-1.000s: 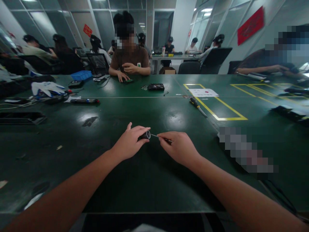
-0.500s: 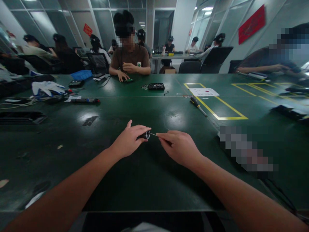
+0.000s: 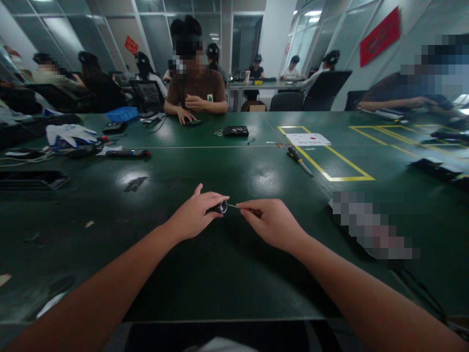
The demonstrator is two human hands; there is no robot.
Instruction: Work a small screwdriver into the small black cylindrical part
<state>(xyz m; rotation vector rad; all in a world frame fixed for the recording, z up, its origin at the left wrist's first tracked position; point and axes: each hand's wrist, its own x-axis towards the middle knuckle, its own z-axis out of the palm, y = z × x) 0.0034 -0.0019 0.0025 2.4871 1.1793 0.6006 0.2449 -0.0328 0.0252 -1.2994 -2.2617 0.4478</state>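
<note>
My left hand [image 3: 194,214] is closed around a small black flashlight [image 3: 221,207], a short cylinder whose silvery round end faces right. Most of its body is hidden by my fingers. With fingertips pinched together, my right hand [image 3: 273,220] grips a thin metal rod-like tool [image 3: 233,206]. The tool's tip points left and reaches the rim or opening of the flashlight's end; whether it goes inside I cannot tell. Both hands are over the middle of the green table [image 3: 220,283].
A yellow-and-black screwdriver [image 3: 299,162] lies ahead to the right, near a paper sheet [image 3: 307,139]. On the right is a blurred-out long object [image 3: 370,230] with a cable. White gloves [image 3: 69,134] and a dark pen-like tool [image 3: 126,153] lie left. A co-worker [image 3: 196,93] sits opposite.
The view has shifted very slightly. My right hand has turned a little around the thin tool, while both hands keep their hold in nearly the same place.
</note>
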